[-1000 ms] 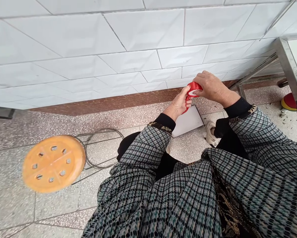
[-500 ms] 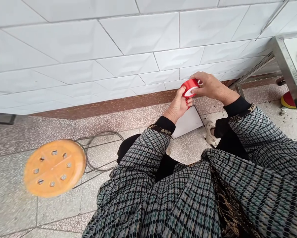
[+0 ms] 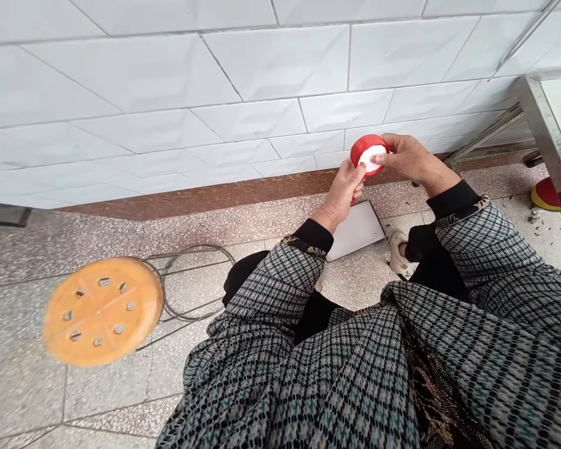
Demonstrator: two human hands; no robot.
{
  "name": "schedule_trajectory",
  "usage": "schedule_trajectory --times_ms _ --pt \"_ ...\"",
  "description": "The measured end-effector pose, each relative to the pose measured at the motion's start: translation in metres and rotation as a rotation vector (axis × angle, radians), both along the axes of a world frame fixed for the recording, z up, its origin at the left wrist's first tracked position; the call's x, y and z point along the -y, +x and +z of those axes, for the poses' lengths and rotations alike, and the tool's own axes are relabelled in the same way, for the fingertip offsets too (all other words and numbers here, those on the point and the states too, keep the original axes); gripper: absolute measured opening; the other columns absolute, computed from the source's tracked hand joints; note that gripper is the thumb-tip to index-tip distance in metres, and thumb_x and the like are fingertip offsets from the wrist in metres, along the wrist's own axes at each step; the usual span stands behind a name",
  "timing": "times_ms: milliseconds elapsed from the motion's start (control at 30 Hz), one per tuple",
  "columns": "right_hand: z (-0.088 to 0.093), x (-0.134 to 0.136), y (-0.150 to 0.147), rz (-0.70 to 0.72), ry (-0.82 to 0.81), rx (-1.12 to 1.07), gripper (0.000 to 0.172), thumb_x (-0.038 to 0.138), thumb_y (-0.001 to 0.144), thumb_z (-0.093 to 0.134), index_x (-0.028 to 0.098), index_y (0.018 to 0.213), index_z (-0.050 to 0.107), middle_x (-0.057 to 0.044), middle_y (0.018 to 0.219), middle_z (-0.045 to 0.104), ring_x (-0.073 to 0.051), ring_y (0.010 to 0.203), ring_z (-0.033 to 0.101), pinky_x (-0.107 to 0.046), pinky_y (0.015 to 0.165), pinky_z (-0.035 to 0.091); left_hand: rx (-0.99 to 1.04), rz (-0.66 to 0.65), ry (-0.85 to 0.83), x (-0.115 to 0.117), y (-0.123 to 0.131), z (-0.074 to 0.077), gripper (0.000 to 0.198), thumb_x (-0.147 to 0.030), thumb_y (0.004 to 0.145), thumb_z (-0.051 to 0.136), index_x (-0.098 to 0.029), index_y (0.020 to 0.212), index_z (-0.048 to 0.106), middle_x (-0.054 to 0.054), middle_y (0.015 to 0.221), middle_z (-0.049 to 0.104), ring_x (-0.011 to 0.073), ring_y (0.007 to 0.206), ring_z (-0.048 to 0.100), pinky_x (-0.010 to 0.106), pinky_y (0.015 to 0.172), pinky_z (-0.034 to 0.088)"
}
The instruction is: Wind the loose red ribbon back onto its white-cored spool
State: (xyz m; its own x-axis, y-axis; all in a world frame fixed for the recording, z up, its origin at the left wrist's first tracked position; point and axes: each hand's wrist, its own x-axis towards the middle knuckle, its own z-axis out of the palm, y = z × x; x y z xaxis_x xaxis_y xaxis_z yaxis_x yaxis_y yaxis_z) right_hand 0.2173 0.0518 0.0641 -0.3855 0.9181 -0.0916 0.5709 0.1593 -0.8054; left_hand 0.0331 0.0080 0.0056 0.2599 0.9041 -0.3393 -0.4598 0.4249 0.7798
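In front of the tiled wall, both hands hold a roll of red tape (image 3: 363, 142) with a white inner side facing me. My left hand (image 3: 344, 191) is closed on the lower left of the roll, its thumb pressed to the white part. A small red piece shows beneath those fingers. My right hand (image 3: 414, 161) grips the roll's right edge, with the thumb on the white face and the fingers behind, partly hidden.
An orange round stool (image 3: 103, 340) with metal legs lies tipped on the floor to the left. A white flat panel (image 3: 357, 234) rests below my hands. At the right stands a metal-framed table (image 3: 545, 118), with a red and yellow object (image 3: 545, 194) beneath it.
Both hands have raised the roll slightly and turned it, so more of its white face shows. My left thumb has moved from the red rim onto the white part.
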Motion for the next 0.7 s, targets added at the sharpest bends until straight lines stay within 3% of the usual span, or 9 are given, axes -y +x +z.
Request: schedule_trajectory --times_ms 100,200,333,467,700 --pt "-0.012 -0.005 0.007 -0.065 -0.071 -0.14 0.053 0.066 0.086 0.087 0.022 0.115 0.083 -0.007 0.102 0.08 -0.027 0.101 0.071 -0.042 0.09 0.059 -0.162 0.017 0.128 -0.005 0.0 -0.014 0.044 -0.046 0.093 0.09 -0.027 0.127 0.07 -0.001 0.087 0.069 0.009 0.068 0.057 0.024 0.066 0.046" --pt "-0.024 -0.008 0.008 -0.107 -0.081 -0.179 0.043 0.056 0.085 0.09 0.022 0.112 0.084 -0.006 0.099 0.079 -0.027 0.099 0.071 -0.044 0.092 0.06 -0.304 0.088 0.299 -0.013 0.003 -0.031 0.034 -0.046 0.098 0.082 -0.024 0.123 0.073 0.004 0.097 0.077 0.0145 0.083 0.07 0.031 0.08 0.058" --pt "-0.039 -0.006 -0.001 -0.203 -0.049 -0.149 0.039 0.049 0.087 0.089 0.021 0.114 0.084 -0.006 0.098 0.079 -0.028 0.101 0.071 -0.045 0.091 0.06 -0.496 0.216 0.382 -0.021 0.003 -0.047 0.02 -0.039 0.099 0.081 -0.022 0.108 0.075 0.002 0.085 0.074 0.0163 0.082 0.072 0.033 0.078 0.06" --pt "-0.048 -0.004 -0.009 -0.265 -0.048 -0.147 0.035 0.042 0.089 0.085 0.018 0.115 0.082 -0.007 0.102 0.079 -0.027 0.101 0.072 -0.046 0.093 0.06 -0.635 0.249 0.402 -0.024 0.0 -0.049 0.012 -0.029 0.097 0.085 -0.021 0.099 0.076 -0.003 0.068 0.059 0.0132 0.068 0.062 0.03 0.068 0.053" --pt "-0.047 -0.008 -0.004 -0.234 -0.119 -0.267 0.037 0.047 0.085 0.091 0.019 0.108 0.081 -0.007 0.101 0.081 -0.027 0.102 0.073 -0.045 0.093 0.063 -0.523 0.229 0.344 -0.022 0.001 -0.038 0.019 -0.031 0.101 0.081 -0.022 0.116 0.074 -0.005 0.067 0.054 0.0117 0.065 0.055 0.028 0.065 0.05"
